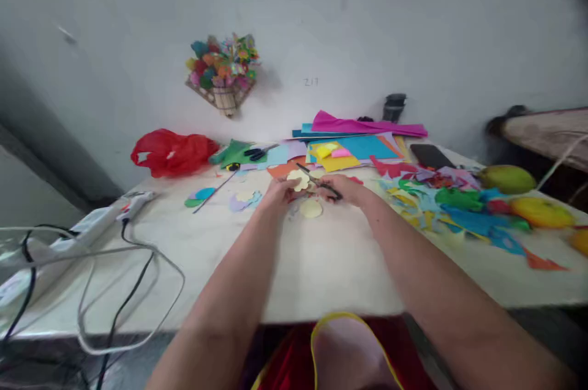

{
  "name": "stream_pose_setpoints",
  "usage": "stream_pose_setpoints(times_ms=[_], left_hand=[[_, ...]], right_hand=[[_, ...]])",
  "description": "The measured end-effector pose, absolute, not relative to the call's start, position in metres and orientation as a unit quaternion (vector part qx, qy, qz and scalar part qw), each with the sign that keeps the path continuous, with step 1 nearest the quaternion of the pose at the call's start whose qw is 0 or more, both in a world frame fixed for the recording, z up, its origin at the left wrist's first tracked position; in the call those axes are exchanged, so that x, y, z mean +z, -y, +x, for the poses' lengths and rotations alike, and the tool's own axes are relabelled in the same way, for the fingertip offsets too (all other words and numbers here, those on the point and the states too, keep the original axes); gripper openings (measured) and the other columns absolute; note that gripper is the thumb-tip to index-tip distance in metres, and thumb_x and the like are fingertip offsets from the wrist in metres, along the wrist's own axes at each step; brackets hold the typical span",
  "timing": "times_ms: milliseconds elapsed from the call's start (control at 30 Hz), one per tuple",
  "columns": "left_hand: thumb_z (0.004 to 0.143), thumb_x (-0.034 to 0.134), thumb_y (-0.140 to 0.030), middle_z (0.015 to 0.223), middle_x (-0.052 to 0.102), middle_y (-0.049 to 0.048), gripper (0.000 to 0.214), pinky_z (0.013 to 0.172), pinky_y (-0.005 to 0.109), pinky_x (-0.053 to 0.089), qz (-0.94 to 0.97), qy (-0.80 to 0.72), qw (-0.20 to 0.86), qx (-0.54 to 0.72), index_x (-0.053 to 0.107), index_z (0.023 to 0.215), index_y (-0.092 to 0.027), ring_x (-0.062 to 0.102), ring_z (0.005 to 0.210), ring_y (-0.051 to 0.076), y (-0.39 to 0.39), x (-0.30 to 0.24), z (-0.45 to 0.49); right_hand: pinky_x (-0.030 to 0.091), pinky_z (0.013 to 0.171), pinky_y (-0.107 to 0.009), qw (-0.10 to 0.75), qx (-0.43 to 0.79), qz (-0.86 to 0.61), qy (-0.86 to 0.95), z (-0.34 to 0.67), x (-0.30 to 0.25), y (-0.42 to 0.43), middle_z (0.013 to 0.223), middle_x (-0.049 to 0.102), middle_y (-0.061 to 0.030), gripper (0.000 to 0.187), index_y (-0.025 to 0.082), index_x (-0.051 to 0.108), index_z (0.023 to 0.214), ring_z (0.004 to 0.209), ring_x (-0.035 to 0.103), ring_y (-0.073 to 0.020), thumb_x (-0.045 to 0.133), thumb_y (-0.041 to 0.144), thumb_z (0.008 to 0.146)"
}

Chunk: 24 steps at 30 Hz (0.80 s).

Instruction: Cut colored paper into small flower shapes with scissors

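Note:
My left hand (279, 190) pinches a pale yellow paper flower (298, 180) with a scalloped edge, held just above the table. Around the handles of a dark pair of scissors (331, 191) my right hand (343, 187) is closed. The blades point up and left, close to the flower's right edge; whether they touch the paper I cannot tell. Below the hands lies a round pale yellow paper piece (311, 208). Left of my left hand are cut lilac, cream and blue paper shapes (243, 199).
Paper scraps (459, 200) and mangoes (508, 178) cover the right side, near a phone (430, 156). Coloured sheets (367, 148) and second scissors (257, 153) lie at the back. A red plastic bag (172, 151) sits back left; a power strip (68, 249) with cables runs along the left.

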<state>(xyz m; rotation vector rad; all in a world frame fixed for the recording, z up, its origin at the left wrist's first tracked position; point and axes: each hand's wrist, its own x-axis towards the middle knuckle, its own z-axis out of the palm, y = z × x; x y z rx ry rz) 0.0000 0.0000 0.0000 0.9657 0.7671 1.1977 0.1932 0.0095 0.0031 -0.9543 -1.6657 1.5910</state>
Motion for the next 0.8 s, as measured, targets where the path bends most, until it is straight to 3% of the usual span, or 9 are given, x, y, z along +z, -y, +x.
stream_pose_setpoints(times_ms=[133, 267, 433, 800], left_hand=[[0.068, 0.069, -0.007, 0.086, 0.073, 0.0135, 0.015, 0.076, 0.032, 0.059, 0.427, -0.336, 0.653, 0.527, 0.069, 0.082, -0.006, 0.07, 0.075, 0.02, 0.0, 0.001, 0.001], [0.068, 0.07, -0.008, 0.084, 0.073, 0.0128, 0.017, 0.069, 0.029, 0.059, 0.431, -0.335, 0.658, 0.519, 0.071, 0.084, -0.006, 0.07, 0.072, 0.019, 0.003, 0.003, 0.0], [0.066, 0.072, -0.011, 0.081, 0.073, 0.0122, 0.018, 0.065, 0.026, 0.058, 0.428, -0.353, 0.654, 0.515, 0.071, 0.084, -0.007, 0.07, 0.069, 0.018, 0.003, 0.003, -0.001], [0.061, 0.078, -0.014, 0.078, 0.072, 0.0102, 0.022, 0.062, 0.026, 0.058, 0.437, -0.356, 0.652, 0.508, 0.07, 0.081, -0.008, 0.068, 0.066, 0.017, -0.003, -0.002, -0.001]], right_hand=[[0.029, 0.039, -0.022, 0.318, 0.603, -0.367, 0.633, 0.192, 0.002, -0.01, 0.039, 0.039, 0.0054, 0.015, 0.018, 0.052, 0.061, 0.037, 0.039, -0.0088, 0.051, 0.026, 0.073], [0.03, 0.039, -0.022, 0.33, 0.568, -0.386, 0.647, 0.192, 0.006, -0.003, 0.049, 0.05, 0.005, 0.009, 0.017, 0.057, 0.068, 0.039, 0.04, -0.0067, 0.062, 0.024, 0.069], [0.029, 0.039, -0.021, 0.33, 0.526, -0.401, 0.674, 0.19, 0.012, 0.006, 0.051, 0.053, 0.0057, 0.018, 0.015, 0.062, 0.075, 0.039, 0.041, -0.0062, 0.071, 0.026, 0.065], [0.027, 0.036, -0.021, 0.339, 0.52, -0.426, 0.659, 0.185, 0.014, 0.009, 0.049, 0.053, 0.0046, 0.02, 0.017, 0.056, 0.067, 0.037, 0.042, -0.0068, 0.073, 0.027, 0.065]])
